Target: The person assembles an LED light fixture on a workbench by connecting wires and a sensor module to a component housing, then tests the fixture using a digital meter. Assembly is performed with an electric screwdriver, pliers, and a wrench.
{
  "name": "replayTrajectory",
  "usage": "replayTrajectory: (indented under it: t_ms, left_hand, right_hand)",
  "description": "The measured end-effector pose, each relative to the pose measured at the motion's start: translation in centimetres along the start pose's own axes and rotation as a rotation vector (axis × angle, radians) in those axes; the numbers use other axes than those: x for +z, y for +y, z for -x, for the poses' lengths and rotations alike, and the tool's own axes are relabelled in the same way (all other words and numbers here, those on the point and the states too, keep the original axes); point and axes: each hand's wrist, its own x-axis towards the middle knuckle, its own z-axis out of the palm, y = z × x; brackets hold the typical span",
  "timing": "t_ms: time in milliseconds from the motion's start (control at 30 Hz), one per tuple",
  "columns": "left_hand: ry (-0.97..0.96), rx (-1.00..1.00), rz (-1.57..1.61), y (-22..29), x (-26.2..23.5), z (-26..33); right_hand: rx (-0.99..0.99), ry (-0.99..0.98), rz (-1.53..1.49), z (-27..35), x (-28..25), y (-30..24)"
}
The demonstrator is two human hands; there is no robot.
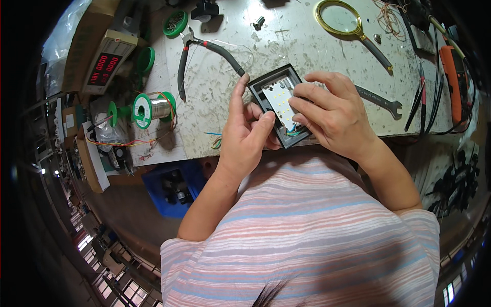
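A black rectangular lamp housing (259,87) is tilted in front of me at the bench's near edge. Inside it lies a white LED board (280,105) dotted with small yellow chips. Blue and other coloured wires (293,131) show at the board's lower end. My left hand (245,130) grips the housing from its left side, thumb over the rim and fingers behind. Over the right part of the housing is my right hand (335,110), its fingers bent and fingertips at the board's edge. Whether those fingertips pinch something small is hidden.
Cutting pliers (207,43) lie open beyond the housing. A solder spool (153,110) and a power meter with red digits (110,61) stand left. At right are a magnifying glass (358,33), a wrench (381,102) and an orange multimeter (452,84). A blue bin (158,192) sits below the edge.
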Motion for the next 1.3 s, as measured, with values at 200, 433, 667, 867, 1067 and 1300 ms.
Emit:
replayTrajectory:
  t_ms: [200, 433, 667, 867, 1067, 1300]
  left_hand:
    - [0.032, 0.029, 0.12, 0.2, 0.1, -0.1]
    - [0.041, -0.006, 0.198, 0.2, -0.5, -0.3]
    - [0.162, 0.099, 0.049, 0.6, -0.6, 1.2]
    - [0.213, 0.417, -0.248, -0.9, -1.8, 1.7]
    - [0.191, 0.636, -0.548, -2.3, -2.4, 2.3]
    - [0.18, 0.713, -0.596, -2.6, -2.8, 2.5]
  right_hand:
    - [-0.015, 0.035, 0.001, -0.6, 0.7, 0.3]
    - [-0.009, 0.065, -0.054, -1.0, 1.6, 0.8]
    - [0.035, 0.241, -0.155, -0.7, 1.1, 1.8]
    - [0.248, 0.392, -0.339, -0.5, 1.5, 1.9]
    - [0.172, 0.38, -0.513, -0.1, 1.5, 1.7]
    - [0.25, 0.343, -0.518, 0.6, 0.9, 1.2]
